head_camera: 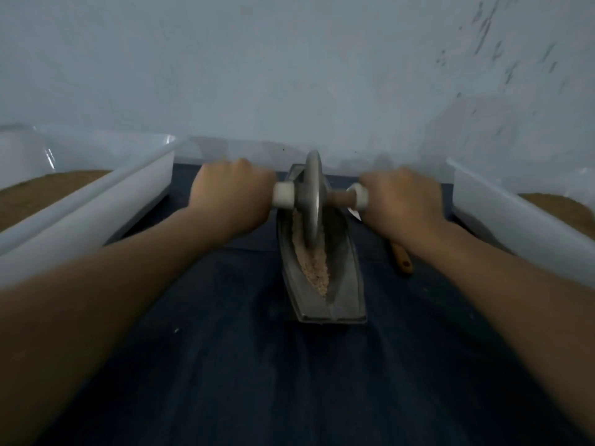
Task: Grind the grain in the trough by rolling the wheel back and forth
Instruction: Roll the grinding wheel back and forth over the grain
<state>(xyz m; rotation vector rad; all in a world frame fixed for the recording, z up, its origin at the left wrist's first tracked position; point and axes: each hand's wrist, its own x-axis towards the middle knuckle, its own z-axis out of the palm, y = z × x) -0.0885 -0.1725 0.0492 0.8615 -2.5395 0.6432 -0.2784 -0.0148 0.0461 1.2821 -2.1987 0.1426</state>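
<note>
A grey boat-shaped metal trough point(346, 284) lies lengthwise on a dark blue cloth, its near end towards me. Pale crushed grain point(317, 268) fills its groove. A thin metal wheel point(313, 194) stands upright in the far half of the trough, on an axle with white end collars. My left hand point(230, 194) grips the axle's left handle. My right hand point(402, 201) grips the right handle. Both arms are stretched forward. The far tip of the trough is hidden behind the wheel.
A white plastic tub point(96, 201) holding brown grain stands at the left, another white tub point(521, 226) with brown grain at the right. A wooden handle point(401, 257) lies on the cloth under my right wrist. A pale wall rises just behind the trough.
</note>
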